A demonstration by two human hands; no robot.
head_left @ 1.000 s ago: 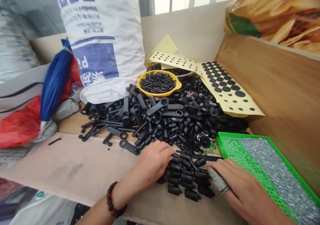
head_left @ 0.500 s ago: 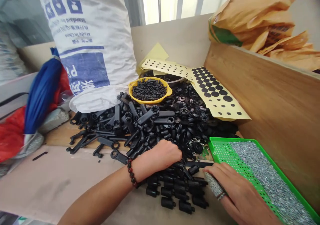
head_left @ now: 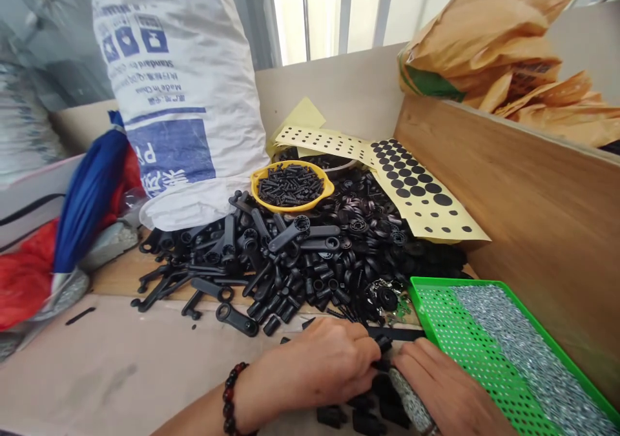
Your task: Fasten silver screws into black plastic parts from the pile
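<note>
My left hand (head_left: pixel 334 362), with a bead bracelet (head_left: pixel 231 394) at the wrist, is closed. At its fingertips shows a small black plastic cylinder (head_left: pixel 384 343), partly hidden. My right hand (head_left: pixel 440 384) is right beside it, fingers together and curled, its thumb wrapped in grey speckled tape (head_left: pixel 409 397); what lies in its fingers is hidden. Below both hands, several black plastic cylinders (head_left: pixel 368 420) lie in rows on the board, mostly covered. A flat black strip (head_left: pixel 397 334) lies just beyond the fingers.
Black plastic cranks (head_left: pixel 237 320) and other parts are heaped ahead. Behind them stand a yellow basket (head_left: pixel 293 208) of black screw-like pieces, a white sack (head_left: pixel 194 87) and yellow sticker sheets (head_left: pixel 436 210). A green tray (head_left: pixel 426 307) with small metal pieces is at right, beside a wooden panel (head_left: pixel 508 190).
My left hand reached forward to the near edge of the heap, then came back and right, close to my right hand. The right hand has shifted slightly, and the view has tilted.
</note>
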